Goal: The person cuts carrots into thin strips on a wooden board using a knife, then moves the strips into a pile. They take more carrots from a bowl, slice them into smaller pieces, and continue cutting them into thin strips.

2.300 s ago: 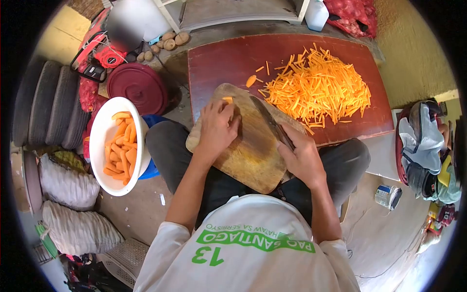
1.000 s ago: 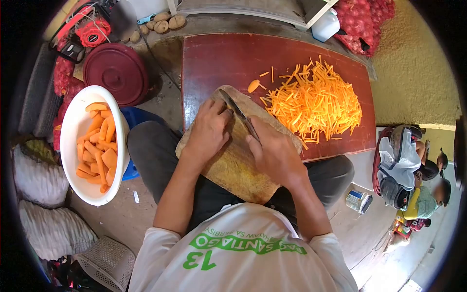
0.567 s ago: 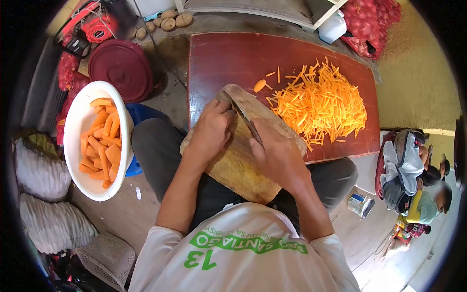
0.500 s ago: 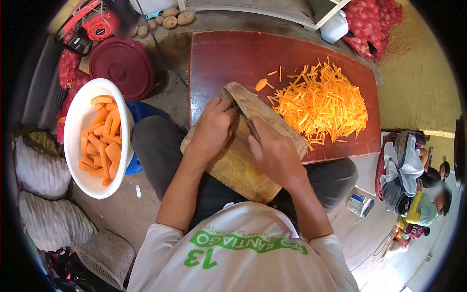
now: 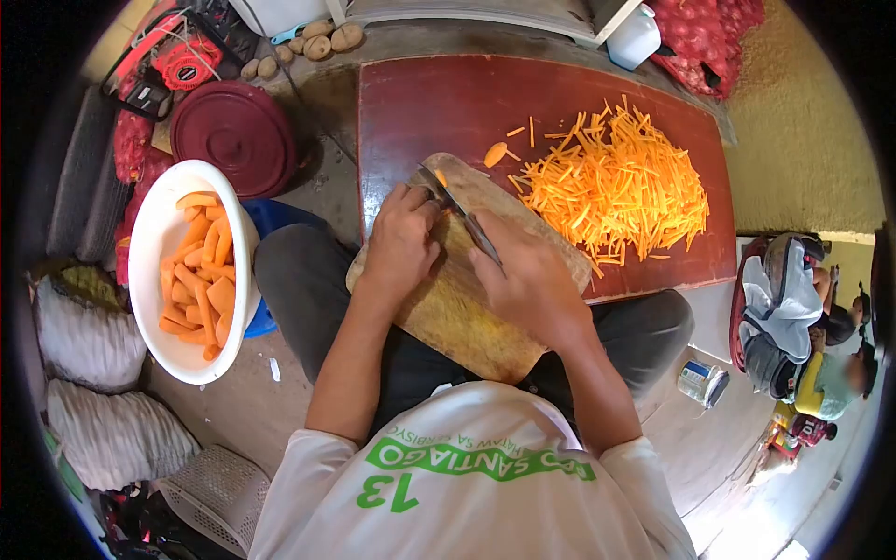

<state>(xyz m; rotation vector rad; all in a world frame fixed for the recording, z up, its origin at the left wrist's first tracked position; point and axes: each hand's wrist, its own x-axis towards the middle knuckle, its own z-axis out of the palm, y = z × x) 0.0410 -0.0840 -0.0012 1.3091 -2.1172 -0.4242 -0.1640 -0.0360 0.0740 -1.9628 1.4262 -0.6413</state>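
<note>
A worn wooden cutting board (image 5: 467, 308) lies across my lap, its far end over the red table. My right hand (image 5: 527, 280) is closed round the handle of a knife (image 5: 457, 203), whose blade slants up and left across the board. Close beside the blade, my left hand (image 5: 401, 238) has its fingers curled down on a carrot, mostly hidden under them. A small orange carrot piece (image 5: 441, 177) shows at the blade's far side. Right of the board rises a heap of carrot strips (image 5: 621, 182), with a carrot slice (image 5: 496, 154) and a few stray strips nearby.
The red table (image 5: 420, 103) extends in front of me. At left, a white basin (image 5: 142, 271) holds peeled carrots (image 5: 194, 280), near a maroon lidded bin (image 5: 229, 135). Sacks (image 5: 117, 434) and a plastic crate (image 5: 219, 490) are lower left. A jar (image 5: 702, 384) lies right; people (image 5: 835, 373) are beyond.
The knife blade has shifted slightly left and down along the board, and a small carrot piece now shows beyond it. My left hand's fingers have moved a little left. The view has tilted slightly.
</note>
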